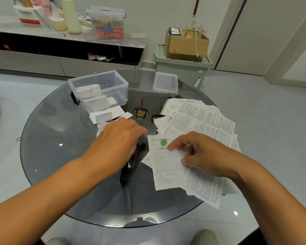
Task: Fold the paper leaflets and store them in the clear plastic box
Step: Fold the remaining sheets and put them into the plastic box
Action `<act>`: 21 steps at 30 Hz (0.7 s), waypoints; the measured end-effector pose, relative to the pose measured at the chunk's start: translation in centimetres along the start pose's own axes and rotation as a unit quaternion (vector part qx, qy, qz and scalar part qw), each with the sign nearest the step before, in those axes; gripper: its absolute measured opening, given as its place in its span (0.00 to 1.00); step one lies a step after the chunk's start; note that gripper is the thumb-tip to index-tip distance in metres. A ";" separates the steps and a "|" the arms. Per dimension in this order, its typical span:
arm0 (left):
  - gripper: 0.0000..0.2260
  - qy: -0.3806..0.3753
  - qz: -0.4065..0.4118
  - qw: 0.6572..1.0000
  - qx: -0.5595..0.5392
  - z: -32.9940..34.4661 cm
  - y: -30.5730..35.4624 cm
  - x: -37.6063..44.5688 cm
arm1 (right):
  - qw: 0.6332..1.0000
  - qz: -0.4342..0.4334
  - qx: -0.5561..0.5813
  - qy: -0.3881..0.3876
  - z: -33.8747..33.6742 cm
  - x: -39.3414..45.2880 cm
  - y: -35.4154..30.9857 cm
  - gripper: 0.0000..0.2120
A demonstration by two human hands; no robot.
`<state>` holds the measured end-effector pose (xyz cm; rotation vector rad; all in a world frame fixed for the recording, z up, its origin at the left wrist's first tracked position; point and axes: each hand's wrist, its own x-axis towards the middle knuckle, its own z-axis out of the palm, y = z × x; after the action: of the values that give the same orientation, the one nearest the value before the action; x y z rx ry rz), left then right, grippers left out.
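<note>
Right hand (203, 156): fingers pinching leaflet (168, 167).
Left hand (117, 138): fingers straight, empty.
Risk: stacked sheets beneath may lift too.

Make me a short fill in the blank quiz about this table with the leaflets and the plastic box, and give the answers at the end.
1. The clear plastic box already holds several ____ papers.
2. The box's lid lies on the ____ table, apart from the box.
3. The leaflet pinched by the right hand bears a round ____ mark near its top.
4. The left hand lies nearer the ____ than the right hand does.

Answers: folded; glass; green; box
</note>
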<state>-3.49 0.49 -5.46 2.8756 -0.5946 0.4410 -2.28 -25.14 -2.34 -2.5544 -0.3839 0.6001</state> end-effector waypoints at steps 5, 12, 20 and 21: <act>0.12 -0.068 0.148 0.980 -0.115 0.6 1.1 0.1 | 0.999 0.036 0.024 0.016 -0.4 0.2 0.3 0.19; 0.16 -0.089 0.126 0.981 -0.115 1.6 0.8 0.0 | 0.997 0.022 0.037 0.060 1.0 0.3 -0.2 0.22; 0.12 -0.109 0.094 0.978 -0.151 1.0 0.9 0.0 | 0.993 -0.064 -0.034 0.094 1.4 -0.6 -1.7 0.20; 0.11 -0.113 0.090 0.977 -0.156 0.9 0.9 0.0 | 0.993 -0.066 -0.047 0.089 1.6 -0.6 -1.7 0.14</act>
<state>-3.65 -0.51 -6.20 2.5955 -0.8800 0.0337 -3.84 -23.31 -2.46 -2.6196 -0.5245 0.3107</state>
